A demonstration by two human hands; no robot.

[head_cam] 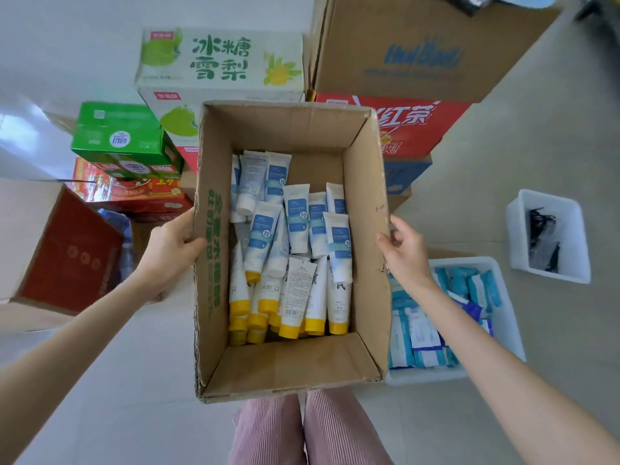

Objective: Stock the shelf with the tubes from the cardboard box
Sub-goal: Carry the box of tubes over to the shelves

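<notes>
An open brown cardboard box (367, 297) sits in the middle of the head view, above my legs. Inside lie several tubes: white and blue ones (297, 218) toward the far end, white ones with yellow caps (317, 310) toward the near end. My left hand (171, 245) grips the box's left wall, thumb against the side with green print. My right hand (404, 250) holds the right wall, fingers curled over its rim. No shelf is in view.
Stacked drink cartons stand beyond the box: green and white (218, 58), green (117, 139), red (412, 125), and a big brown one (419, 48). A white bin of blue packets (446, 317) lies at the right, with another white bin (550, 236) farther right. A red-lined carton (63, 253) is at the left.
</notes>
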